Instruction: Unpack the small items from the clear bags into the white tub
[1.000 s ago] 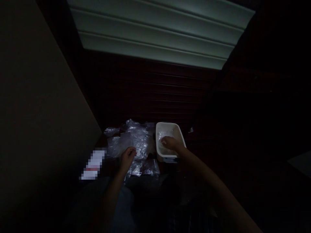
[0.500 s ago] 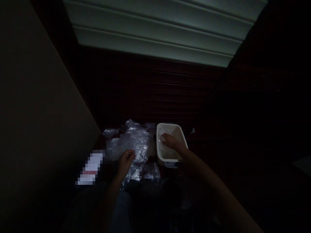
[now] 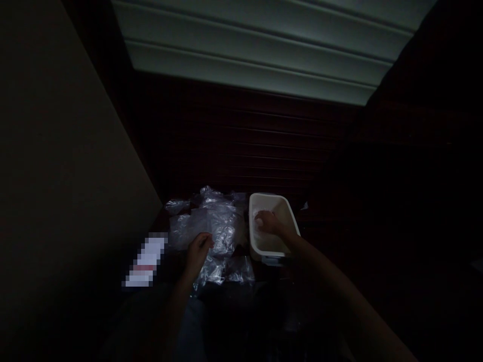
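The scene is very dark. My right hand reaches into a white rectangular tub and rests on something pale inside it; what it touches is too dim to name. My left hand sits with curled fingers at the near edge of a heap of crumpled clear plastic bags, just left of the tub. Whether the left fingers pinch a bag is unclear.
A pale wall slopes along the left. White slatted panels run across the top, with dark slats below them. A blurred white patch lies left of the bags. My dark lap fills the bottom.
My right hand has stayed in the tub, shifting only a little. My left hand has barely moved at the bags. The view has drifted slightly.
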{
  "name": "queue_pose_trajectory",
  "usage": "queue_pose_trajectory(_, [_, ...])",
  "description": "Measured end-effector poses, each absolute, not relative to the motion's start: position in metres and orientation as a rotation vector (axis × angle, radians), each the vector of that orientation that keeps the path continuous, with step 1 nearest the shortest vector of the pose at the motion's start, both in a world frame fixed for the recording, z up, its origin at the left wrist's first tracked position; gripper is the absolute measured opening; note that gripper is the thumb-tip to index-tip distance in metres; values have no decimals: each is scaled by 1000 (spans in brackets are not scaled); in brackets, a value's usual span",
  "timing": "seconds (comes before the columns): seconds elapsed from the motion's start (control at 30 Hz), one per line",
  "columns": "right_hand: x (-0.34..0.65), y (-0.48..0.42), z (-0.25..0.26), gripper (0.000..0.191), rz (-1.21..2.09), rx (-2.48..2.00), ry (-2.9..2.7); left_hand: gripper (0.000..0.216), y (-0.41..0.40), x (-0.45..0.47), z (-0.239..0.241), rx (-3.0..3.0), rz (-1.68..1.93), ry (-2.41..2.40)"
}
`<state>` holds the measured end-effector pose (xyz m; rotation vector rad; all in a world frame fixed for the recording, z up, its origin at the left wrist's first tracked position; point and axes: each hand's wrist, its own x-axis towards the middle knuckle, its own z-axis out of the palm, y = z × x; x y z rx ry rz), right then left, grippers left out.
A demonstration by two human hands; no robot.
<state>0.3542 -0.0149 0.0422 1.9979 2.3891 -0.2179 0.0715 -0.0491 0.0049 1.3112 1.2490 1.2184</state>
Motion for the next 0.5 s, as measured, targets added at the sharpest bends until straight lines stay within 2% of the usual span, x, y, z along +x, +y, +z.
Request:
queue_pose_trajectory(0.17, [353, -16, 58, 24, -103, 1930, 2394, 19, -50, 72, 5, 1306, 1224, 1247])
queue_pose_trajectory(0.33, [349, -18, 70, 25, 65, 1836, 2413, 18, -52, 72, 3, 1333, 1204, 1245])
queue_pose_trajectory(0.5, [354, -23, 75, 25, -114, 1837, 2522, 19, -51, 72, 0, 1316, 1190, 1245])
